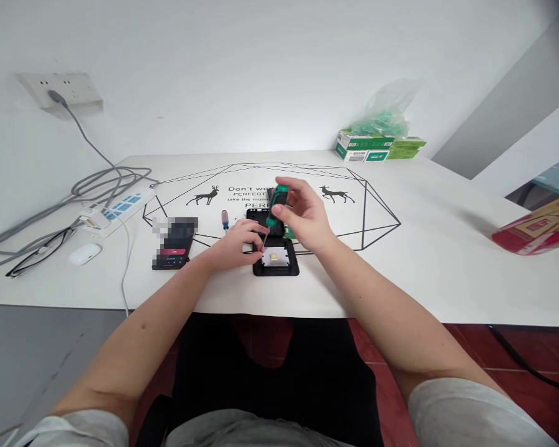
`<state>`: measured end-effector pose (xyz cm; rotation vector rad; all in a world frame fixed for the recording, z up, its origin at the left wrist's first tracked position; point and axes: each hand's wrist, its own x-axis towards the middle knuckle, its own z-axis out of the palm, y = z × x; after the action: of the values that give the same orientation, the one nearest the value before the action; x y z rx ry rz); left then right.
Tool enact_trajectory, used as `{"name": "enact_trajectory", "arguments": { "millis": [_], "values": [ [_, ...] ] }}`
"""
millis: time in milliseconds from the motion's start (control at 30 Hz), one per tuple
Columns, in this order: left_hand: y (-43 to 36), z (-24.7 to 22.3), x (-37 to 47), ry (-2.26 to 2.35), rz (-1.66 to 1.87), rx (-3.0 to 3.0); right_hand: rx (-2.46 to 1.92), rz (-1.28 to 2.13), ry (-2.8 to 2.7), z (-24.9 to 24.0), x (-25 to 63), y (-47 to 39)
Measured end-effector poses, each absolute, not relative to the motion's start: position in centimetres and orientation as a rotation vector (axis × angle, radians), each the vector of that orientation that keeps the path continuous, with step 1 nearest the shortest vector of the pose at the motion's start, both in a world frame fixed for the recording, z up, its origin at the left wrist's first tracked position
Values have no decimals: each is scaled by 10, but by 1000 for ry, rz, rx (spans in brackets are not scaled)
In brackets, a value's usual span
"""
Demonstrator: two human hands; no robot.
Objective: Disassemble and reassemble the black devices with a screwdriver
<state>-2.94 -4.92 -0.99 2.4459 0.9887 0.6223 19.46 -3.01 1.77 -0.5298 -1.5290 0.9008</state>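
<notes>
- Before you on the counter (423, 273): a casing (294, 270), a shell (261, 217) behind it.
- On your left: a phone (179, 239); farther left, a power strip (121, 211).
- Back right: boxes (366, 143) under a bag (386, 118).

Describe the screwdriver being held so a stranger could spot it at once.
On the white table, find the black casing with a silver plate inside. Above it, the right hand holds the screwdriver, its thin shaft slanting down toward the plate. Its green and black handle distinguishes it from the reddish-handled second screwdriver lying to the left.
</notes>
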Motion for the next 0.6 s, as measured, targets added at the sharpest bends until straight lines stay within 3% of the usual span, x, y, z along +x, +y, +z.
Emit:
{"name": "enact_trajectory", "arguments": {
  "millis": [233, 467, 600],
  "values": [
    [-21, -34, -35, 1812, 838, 2280, -706, 767, -1320, 15, 203, -11],
    [-11, -41, -46, 1919, 1013, 2162, -760, 705, -1400, 8, 205, -7],
    [-23, -32, -43, 1656, 931, 2276, -804, 657, -1419, 14, 207, -10]
  ]
}}
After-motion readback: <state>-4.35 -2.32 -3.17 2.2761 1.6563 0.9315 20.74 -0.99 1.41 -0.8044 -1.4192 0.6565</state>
